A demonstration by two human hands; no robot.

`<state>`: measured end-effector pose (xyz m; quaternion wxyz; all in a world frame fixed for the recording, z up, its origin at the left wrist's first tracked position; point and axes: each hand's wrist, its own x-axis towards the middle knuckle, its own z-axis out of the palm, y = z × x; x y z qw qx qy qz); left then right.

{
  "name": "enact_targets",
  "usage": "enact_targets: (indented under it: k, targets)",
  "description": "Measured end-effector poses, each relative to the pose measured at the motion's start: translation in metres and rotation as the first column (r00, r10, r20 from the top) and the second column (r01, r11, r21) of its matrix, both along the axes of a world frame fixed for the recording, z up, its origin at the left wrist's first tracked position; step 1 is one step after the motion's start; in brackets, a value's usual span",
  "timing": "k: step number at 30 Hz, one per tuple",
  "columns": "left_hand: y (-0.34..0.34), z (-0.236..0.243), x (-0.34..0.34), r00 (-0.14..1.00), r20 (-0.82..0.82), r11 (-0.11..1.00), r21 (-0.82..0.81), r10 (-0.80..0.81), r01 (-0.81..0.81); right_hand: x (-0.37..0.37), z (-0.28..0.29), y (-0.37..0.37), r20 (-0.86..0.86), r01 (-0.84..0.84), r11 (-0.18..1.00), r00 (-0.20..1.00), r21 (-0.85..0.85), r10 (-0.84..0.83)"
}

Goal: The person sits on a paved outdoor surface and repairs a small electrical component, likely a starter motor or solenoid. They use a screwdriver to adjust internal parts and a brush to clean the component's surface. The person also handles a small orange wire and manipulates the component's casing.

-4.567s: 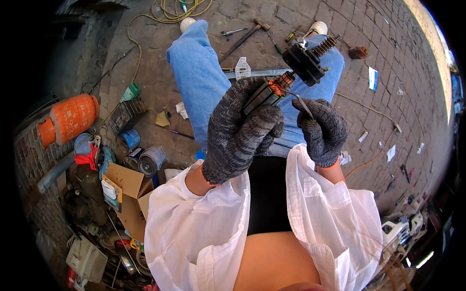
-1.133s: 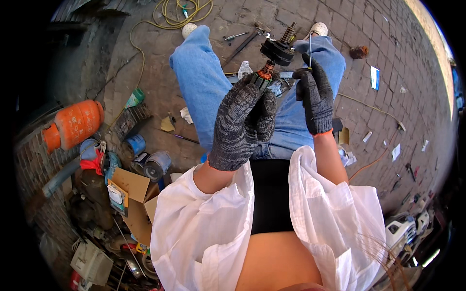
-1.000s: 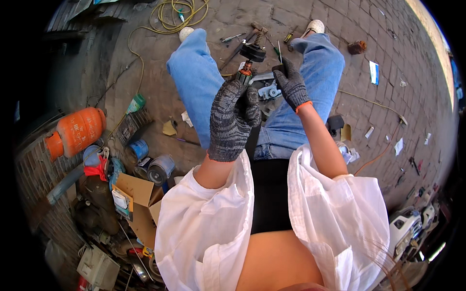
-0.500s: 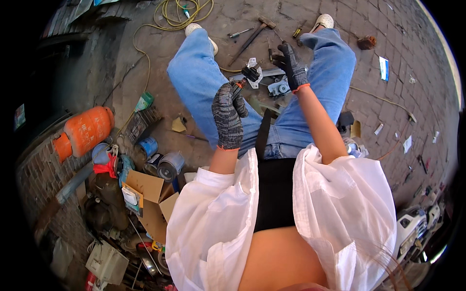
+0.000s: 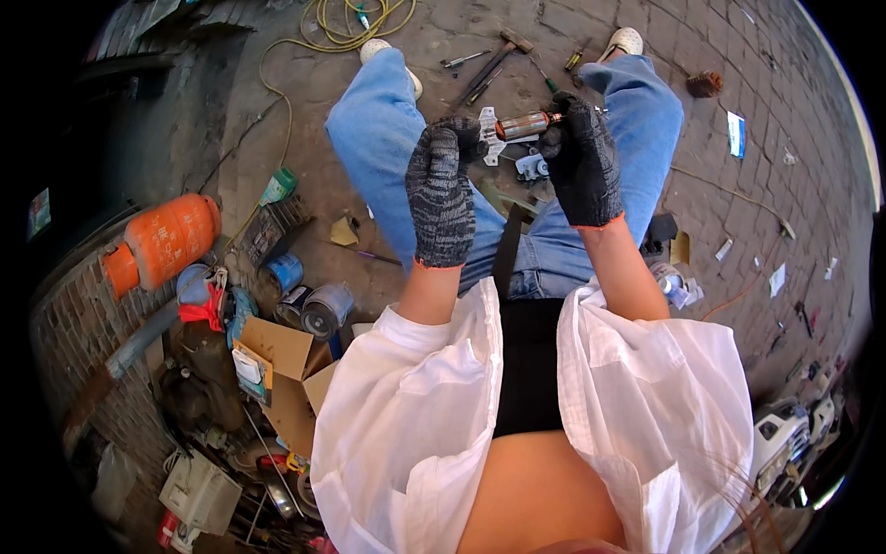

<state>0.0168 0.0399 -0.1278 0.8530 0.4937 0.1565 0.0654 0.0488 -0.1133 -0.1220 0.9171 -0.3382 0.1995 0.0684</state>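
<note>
Brick paving (image 5: 794, 102) below; right hand (image 5: 583, 162) curled closed round motor armature (image 5: 524, 126), apparently bracing it sideways; left hand (image 5: 445, 189), couldn't tell its grip.

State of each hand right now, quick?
Left hand: partly closed beside the motor armature; whether it grips anything can't be told.
Right hand: closed, holding the motor armature by one end.

Head view: left fisheye of a worn pair, looking down
White shirt (image 5: 397, 425): nearest, lower edge
Left hand (image 5: 443, 196), right hand (image 5: 591, 171): farther out, upper middle
Paved floor (image 5: 798, 111): farther still, below
</note>
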Motion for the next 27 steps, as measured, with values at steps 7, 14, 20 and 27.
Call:
enact_targets:
  k: [7, 14, 20, 27]
  targets:
    - [0.013, 0.03, 0.01, 0.994, 0.077, 0.994, -0.068, -0.078, 0.083, -0.008, 0.008, -0.011, 0.08, -0.194, 0.803, 0.955, -0.564, 0.287]
    - [0.029, 0.078, -0.002, 0.942, 0.304, 0.97, -0.148, -0.142, 0.194, 0.004, -0.012, -0.031, -0.092, -0.026, 0.996, 0.996, -0.087, 0.018]
    - [0.044, 0.071, -0.003, 0.977, 0.213, 0.982, -0.176, -0.028, 0.067, 0.009, -0.009, -0.047, 0.026, -0.087, 0.941, 0.996, 0.328, 0.083]
    - [0.056, 0.072, 0.003, 0.965, 0.263, 0.963, -0.26, 0.003, 0.067, 0.007, -0.011, -0.041, 0.17, -0.209, 0.953, 0.97, 0.219, 0.174]
